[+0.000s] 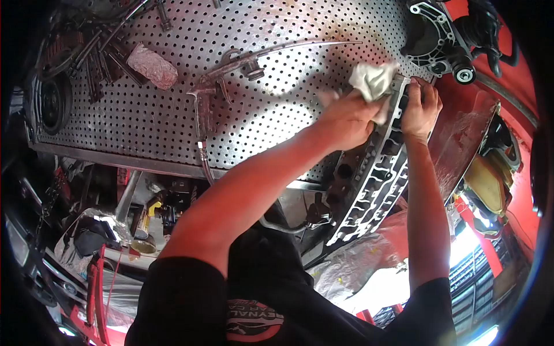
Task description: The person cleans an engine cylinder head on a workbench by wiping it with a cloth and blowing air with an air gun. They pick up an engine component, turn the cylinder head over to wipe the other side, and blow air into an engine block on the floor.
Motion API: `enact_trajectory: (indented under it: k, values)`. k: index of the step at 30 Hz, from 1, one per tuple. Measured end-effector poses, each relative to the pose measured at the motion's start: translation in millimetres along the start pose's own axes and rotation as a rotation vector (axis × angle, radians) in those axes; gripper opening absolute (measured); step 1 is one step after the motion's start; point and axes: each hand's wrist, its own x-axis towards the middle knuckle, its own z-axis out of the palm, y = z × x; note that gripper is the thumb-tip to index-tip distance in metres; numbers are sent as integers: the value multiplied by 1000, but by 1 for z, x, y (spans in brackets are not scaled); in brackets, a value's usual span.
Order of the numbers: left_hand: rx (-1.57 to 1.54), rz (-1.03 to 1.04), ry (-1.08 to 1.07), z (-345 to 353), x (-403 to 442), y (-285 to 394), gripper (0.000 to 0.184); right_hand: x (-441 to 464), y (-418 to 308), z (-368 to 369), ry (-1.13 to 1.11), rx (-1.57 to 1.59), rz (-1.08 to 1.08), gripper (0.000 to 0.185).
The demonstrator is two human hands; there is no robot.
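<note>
My left hand (349, 122) is closed around a crumpled whitish rag (372, 79), somewhat blurred, at the far end of a long metal cylinder head (378, 173). The cylinder head lies at a slant near the right side of the perforated metal bench (277, 130), with its near end reaching past the front edge. My right hand (421, 111) grips its far right edge, fingers bent over the top. Part of the cylinder head's far end is hidden behind both hands.
A spray gun (203, 98) with a long thin nozzle and a hose lies mid-bench. Left of it are a crumpled pinkish rag (153, 66), several bolts (104, 63) and a round pulley-like part (56, 104). A metal engine housing (433, 40) sits at the far right.
</note>
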Motion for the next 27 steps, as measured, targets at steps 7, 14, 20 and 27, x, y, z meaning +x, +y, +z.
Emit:
enact_trajectory:
  k: [7, 14, 20, 27]
  values:
    - [102, 169, -60, -1, -14, -7, 43, 1, 5, -2, 2, 0, 4, 33]
    - [29, -100, 431, -12, -71, 5, 31, 4, -2, -2, 22, -40, 30, 42]
    - [-177, -403, 402, 75, -67, 12, 25, 6, 1, 1, 13, -21, 82, 47]
    - [-510, -686, -212, 23, -60, 1, 15, 1, -11, -3, 26, -92, 105, 46]
